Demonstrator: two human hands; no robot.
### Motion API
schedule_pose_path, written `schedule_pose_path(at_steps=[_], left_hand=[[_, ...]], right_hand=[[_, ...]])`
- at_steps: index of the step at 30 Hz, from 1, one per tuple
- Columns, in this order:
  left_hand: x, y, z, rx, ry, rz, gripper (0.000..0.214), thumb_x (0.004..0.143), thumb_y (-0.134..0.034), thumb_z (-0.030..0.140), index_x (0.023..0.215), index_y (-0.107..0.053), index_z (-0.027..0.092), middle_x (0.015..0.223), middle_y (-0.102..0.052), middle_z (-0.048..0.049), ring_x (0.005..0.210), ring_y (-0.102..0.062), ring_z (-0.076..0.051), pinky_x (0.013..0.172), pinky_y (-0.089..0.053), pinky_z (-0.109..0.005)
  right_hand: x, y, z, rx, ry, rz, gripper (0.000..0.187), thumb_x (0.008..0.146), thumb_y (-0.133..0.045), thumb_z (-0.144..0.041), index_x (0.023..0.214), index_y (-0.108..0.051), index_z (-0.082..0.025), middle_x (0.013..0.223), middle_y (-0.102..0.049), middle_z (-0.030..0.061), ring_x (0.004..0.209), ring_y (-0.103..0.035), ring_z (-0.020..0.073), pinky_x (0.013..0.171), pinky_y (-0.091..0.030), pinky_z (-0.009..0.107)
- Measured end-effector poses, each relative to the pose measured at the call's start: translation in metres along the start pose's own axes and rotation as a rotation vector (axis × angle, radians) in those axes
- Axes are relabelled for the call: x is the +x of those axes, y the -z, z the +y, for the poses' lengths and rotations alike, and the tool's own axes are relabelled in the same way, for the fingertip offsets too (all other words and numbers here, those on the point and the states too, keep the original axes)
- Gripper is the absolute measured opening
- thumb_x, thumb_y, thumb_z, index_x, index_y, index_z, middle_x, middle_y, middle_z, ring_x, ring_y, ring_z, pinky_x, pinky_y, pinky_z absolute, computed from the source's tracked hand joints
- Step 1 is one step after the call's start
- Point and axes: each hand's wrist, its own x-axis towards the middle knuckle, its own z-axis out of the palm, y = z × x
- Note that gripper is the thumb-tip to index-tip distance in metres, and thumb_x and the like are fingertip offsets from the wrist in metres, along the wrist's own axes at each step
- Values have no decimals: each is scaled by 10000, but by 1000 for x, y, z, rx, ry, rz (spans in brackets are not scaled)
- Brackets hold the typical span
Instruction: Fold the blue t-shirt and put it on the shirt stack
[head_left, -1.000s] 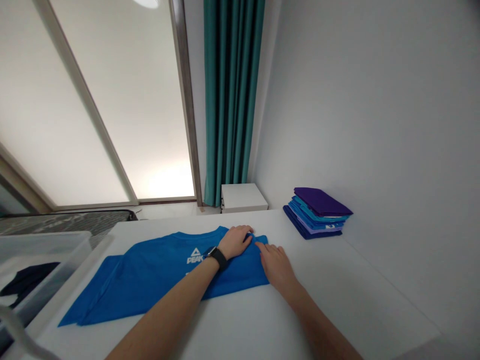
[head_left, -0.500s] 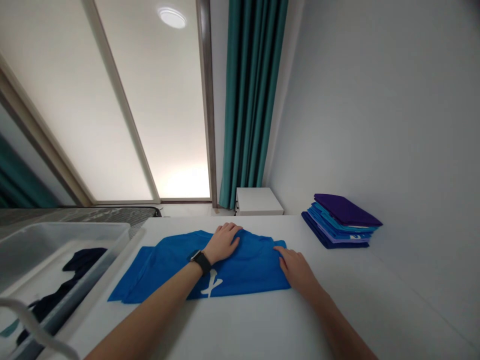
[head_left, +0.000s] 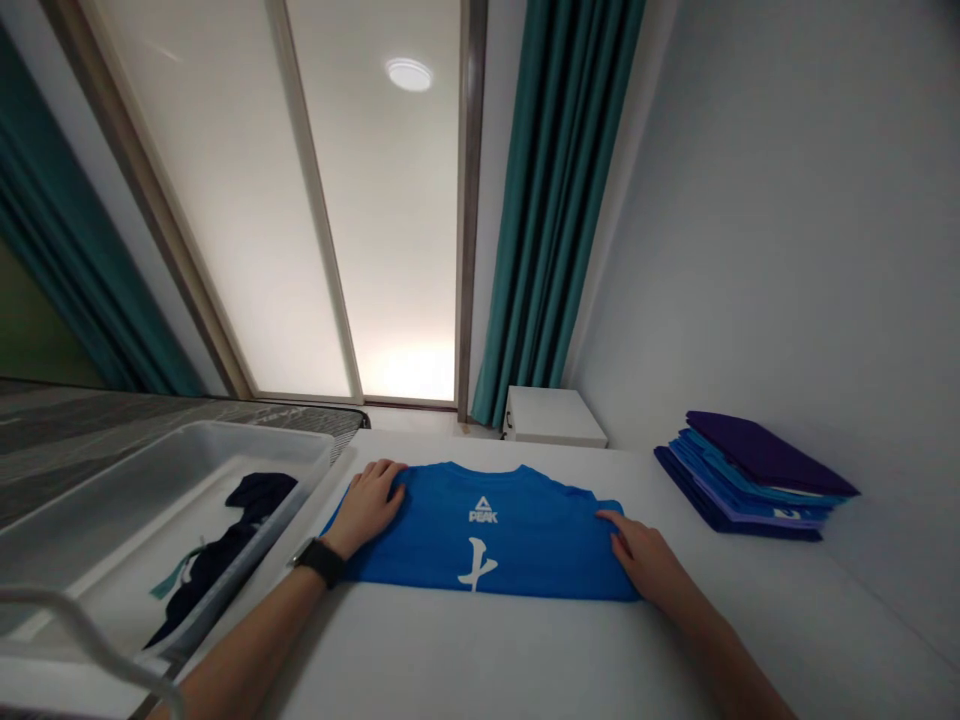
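Observation:
A blue T-shirt (head_left: 540,545) lies folded in a wide, low shape on the white table, its neckline toward the far side. White "PEAK" lettering and a white character mark its front. My left hand (head_left: 367,510), with a black watch on the wrist, rests on the shirt's left end, fingers laid over the cloth and thumb apart. The sleeve beneath it is mostly hidden. At the opposite end, my right hand (head_left: 641,555) touches the right edge, index finger stretched onto the cloth and thumb apart from it.
A stack of folded clothes (head_left: 757,480), purple on top, sits at the right by the wall. On the left, a clear plastic bin (head_left: 187,440) holds dark clothing (head_left: 225,550). A pale curved bar (head_left: 90,640) crosses the lower left. Beyond the table stands a white cabinet (head_left: 555,415).
My left hand has slid from the shirt's middle to its left end, uncovering the lettering. My right hand stays at the right edge. The view has turned left.

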Motion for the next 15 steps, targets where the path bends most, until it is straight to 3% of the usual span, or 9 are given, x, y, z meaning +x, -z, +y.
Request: schedule_pose_path(at_steps=[5, 10, 15], left_hand=[[-5, 1, -15, 46, 140, 23, 367, 906, -408, 274, 1234, -543, 177, 1144, -644, -109, 1109, -541, -267, 922, -397, -404], [-6, 6, -16, 116, 141, 16, 359, 917, -391, 299, 1203, -570, 175, 1152, -649, -119, 1115, -545, -282, 924, -385, -421], [-5, 9, -20, 69, 116, 5, 369, 916, -375, 315, 1202, -567, 180, 1096, -674, -116, 1075, -566, -289, 929, -370, -451]], right_hand=[[-2, 9, -7, 56, -46, -37, 488, 854, -313, -256, 1268, -563, -188, 1092, -685, 90, 974, -644, 238, 858, -449, 360], [3, 30, -13, 130, -94, -111, 427, 873, -317, -290, 1198, -590, -236, 782, -680, 17, 760, -650, 207, 710, -458, 306], [27, 31, -21, 1, -59, 120, 407, 888, -333, -264, 1208, -572, -184, 919, -683, 72, 868, -624, 215, 792, -429, 323]])
